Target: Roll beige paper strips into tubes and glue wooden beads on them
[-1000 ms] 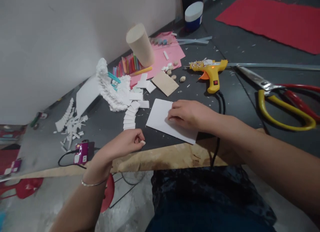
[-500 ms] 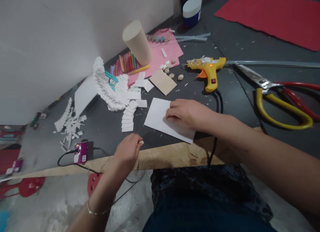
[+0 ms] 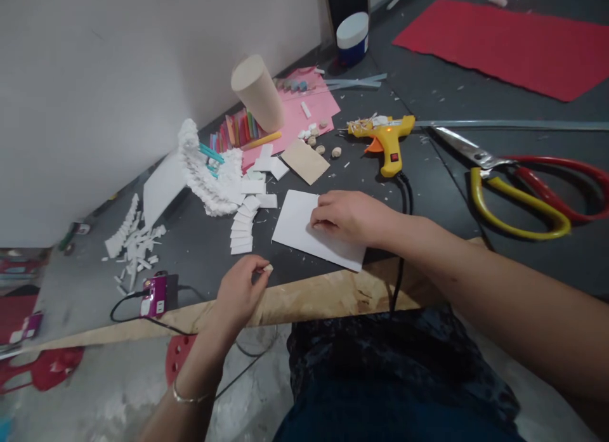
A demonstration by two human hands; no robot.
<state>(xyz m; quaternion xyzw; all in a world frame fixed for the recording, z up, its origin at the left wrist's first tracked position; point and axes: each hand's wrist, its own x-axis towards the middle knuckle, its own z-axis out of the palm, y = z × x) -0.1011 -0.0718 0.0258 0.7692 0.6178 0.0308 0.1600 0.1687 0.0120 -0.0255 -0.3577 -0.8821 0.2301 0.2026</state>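
A small pale piece (image 3: 269, 268) is pinched between the thumb and fingers of the left hand (image 3: 240, 290), near the tan front edge (image 3: 314, 297) of the dark table (image 3: 432, 198). The white board (image 3: 291, 221) is laid flat near that edge, partly covered by the right hand (image 3: 349, 217), whose fingers are curled over it — whether anything is gripped within them cannot be told. To the board's left, white tiles (image 3: 242, 229) are arranged in a curved row. Beyond the right hand, a yellow glue gun (image 3: 392, 147) is seen — its orange light lit.
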